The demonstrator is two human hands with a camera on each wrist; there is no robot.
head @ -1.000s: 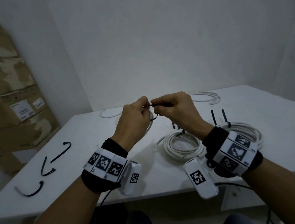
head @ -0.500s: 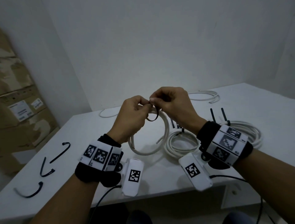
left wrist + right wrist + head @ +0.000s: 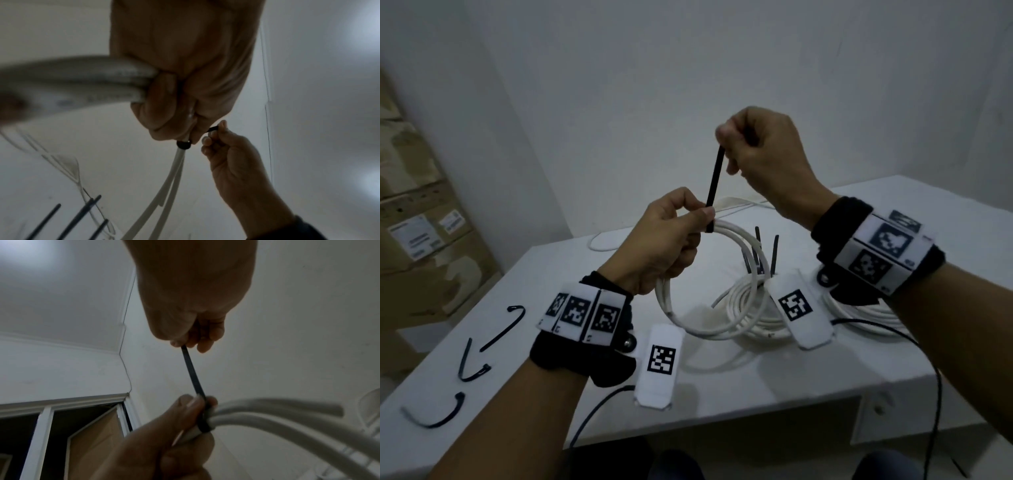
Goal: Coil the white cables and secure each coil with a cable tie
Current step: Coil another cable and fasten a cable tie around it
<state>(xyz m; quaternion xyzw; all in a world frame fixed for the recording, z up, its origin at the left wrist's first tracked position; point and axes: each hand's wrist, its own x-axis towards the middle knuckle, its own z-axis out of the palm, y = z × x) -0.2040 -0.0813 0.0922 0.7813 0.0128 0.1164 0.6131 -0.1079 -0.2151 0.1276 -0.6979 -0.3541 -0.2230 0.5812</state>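
My left hand point(image 3: 671, 236) holds a white cable coil point(image 3: 722, 284) up above the table, pinching it where a black cable tie point(image 3: 715, 181) wraps round the strands. My right hand point(image 3: 753, 154) is raised above it and grips the tie's tail, which runs straight and taut between the two hands. In the right wrist view the tie point(image 3: 193, 371) forms a tight loop round the coil point(image 3: 267, 412) by the left fingers point(image 3: 191, 404). The left wrist view shows the tie's head point(image 3: 183, 144) on the cable point(image 3: 170, 175) below my left hand.
Two tied white coils point(image 3: 756, 308) with black tie tails sticking up lie on the white table point(image 3: 739, 383) under my right wrist. Three loose black ties point(image 3: 472, 363) lie at the table's left. More loose white cable point(image 3: 606, 243) lies at the back. Cardboard boxes point(image 3: 417, 212) stand left.
My right hand has pulled the tie's tail upward, away from the left hand, and the loop has closed tight round the coil. Both hands have risen.
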